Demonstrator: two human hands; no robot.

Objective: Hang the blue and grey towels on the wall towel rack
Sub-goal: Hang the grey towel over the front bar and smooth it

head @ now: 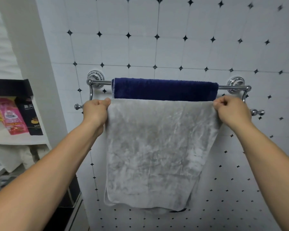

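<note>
A chrome double-bar towel rack [98, 82] is fixed to the tiled wall. The blue towel [165, 89] is draped over its rear, upper bar. The grey towel [153, 152] hangs down in front of it at the front, lower bar, which it hides. My left hand [95, 112] pinches the grey towel's top left corner. My right hand [232, 110] pinches its top right corner. A sliver of the blue towel shows below the grey towel's bottom edge.
White wall tiles [157, 47] with small black diamonds surround the rack. A white shelf unit [18, 140] on the left holds a pink pouch [12, 117] and a black pouch [32, 117], with folded cloths below. The rack's knob ends [257, 112] stick out at both sides.
</note>
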